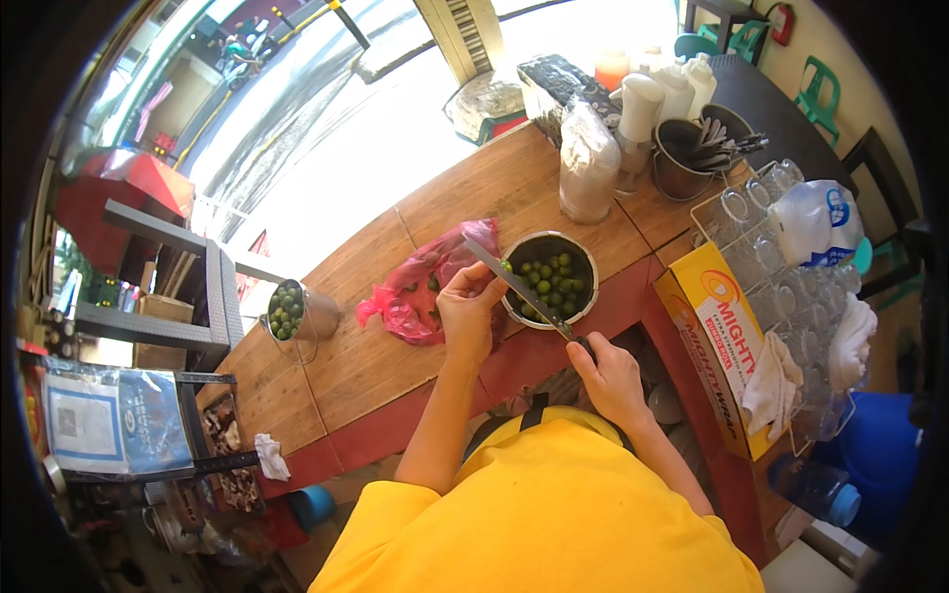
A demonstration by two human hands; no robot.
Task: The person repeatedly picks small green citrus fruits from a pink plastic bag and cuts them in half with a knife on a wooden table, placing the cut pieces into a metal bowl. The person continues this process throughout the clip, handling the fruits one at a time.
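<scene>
My right hand is closed round the dark handle of a knife, whose long blade slants up to the left over a round container of small green citrus fruits. My left hand is at the blade's upper part, thumb and fingertips pinched together; a small green fruit shows just past the blade near them. Whether the fingers hold that fruit cannot be told. Behind my left hand lies a pink plastic bag with a few green pieces in it. A metal pail of green fruits lies tilted or stands farther left.
On the wooden counter stand a plastic-wrapped container, pump and squeeze bottles and a pail of cutlery. At right are a yellow wrap box, a rack of glasses and cloths. A white cloth lies at the left edge.
</scene>
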